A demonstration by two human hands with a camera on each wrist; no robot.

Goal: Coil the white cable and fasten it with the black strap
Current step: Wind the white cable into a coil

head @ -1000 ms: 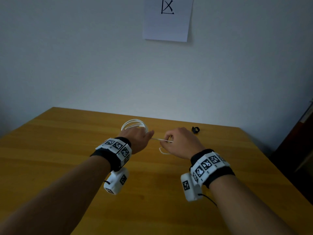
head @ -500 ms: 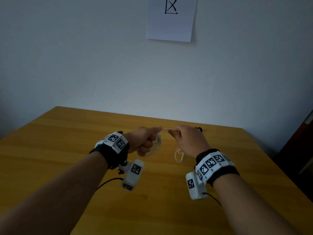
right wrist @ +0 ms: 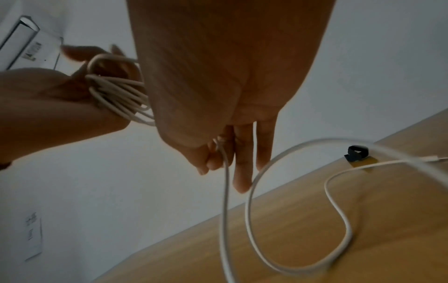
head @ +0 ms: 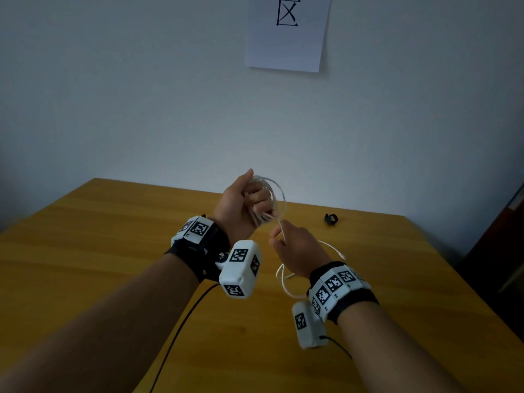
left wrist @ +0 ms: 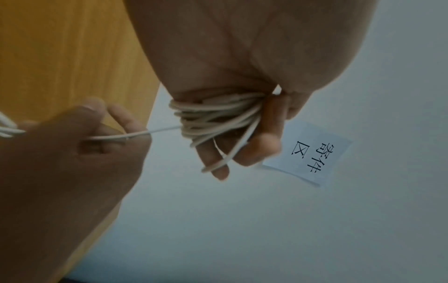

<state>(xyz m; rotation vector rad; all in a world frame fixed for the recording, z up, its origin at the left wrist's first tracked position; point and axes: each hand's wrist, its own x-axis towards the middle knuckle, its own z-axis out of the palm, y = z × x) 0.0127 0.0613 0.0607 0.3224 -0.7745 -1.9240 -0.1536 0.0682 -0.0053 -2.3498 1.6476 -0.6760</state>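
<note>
On the left, the left hand (head: 241, 204) is raised above the desk (head: 85, 251), its fingers curled in a tight grip round several finished loops of the cable (head: 272, 199); the left wrist view shows the turns bunched across the fingers (left wrist: 213, 164).

From that bundle a short, taut length runs down to the right hand (head: 295, 248), which sits just below and beside it. Its grip is narrow: thumb and forefinger pinch the single strand, while the other fingers (right wrist: 242, 172) hang fairly straight.

Further right, the rest of the cable trails loose from the right hand in one or two open curves onto the desk, ending in a plug (right wrist: 431, 158); how much slack lies behind the wrist is hard to judge.

Rightmost, the strap (head: 331, 219) lies on the desk near its far edge, well apart from both hands and untouched.

By my reading, the coiling is mostly done. What remains is winding in the loose tail, then fetching the strap and closing it round the bundle.
</note>
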